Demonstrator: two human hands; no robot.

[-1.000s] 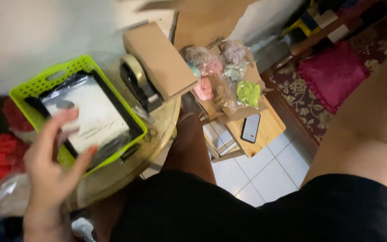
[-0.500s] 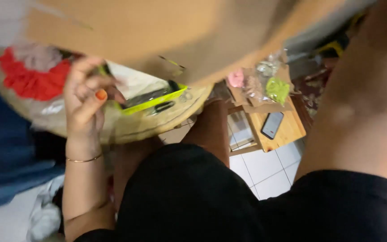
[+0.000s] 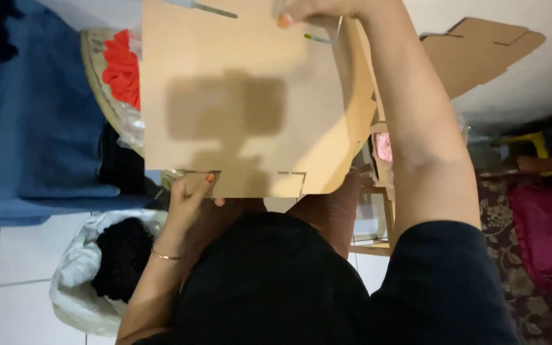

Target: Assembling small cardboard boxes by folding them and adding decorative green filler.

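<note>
A large flat piece of brown cardboard (image 3: 237, 96), an unfolded box with slots along its near edge, is held up in front of me and hides most of the round table. My left hand (image 3: 190, 191) grips its near lower-left edge, thumb on top. My right hand (image 3: 311, 11) holds its far top edge, arm stretched out over it. A second cardboard flap (image 3: 474, 51) sticks out to the right behind my right arm.
Red fabric (image 3: 121, 67) lies on the round table's rim (image 3: 97, 83) at left. Blue cloth (image 3: 39, 121) hangs further left. A white bag with dark cloth (image 3: 107, 265) sits on the tiled floor. A patterned rug and magenta cushion (image 3: 544, 236) lie at right.
The view swung left and the cardboard now covers the green basket. My left hand left the basket and took the cardboard's near edge; my right hand holds its far edge.
</note>
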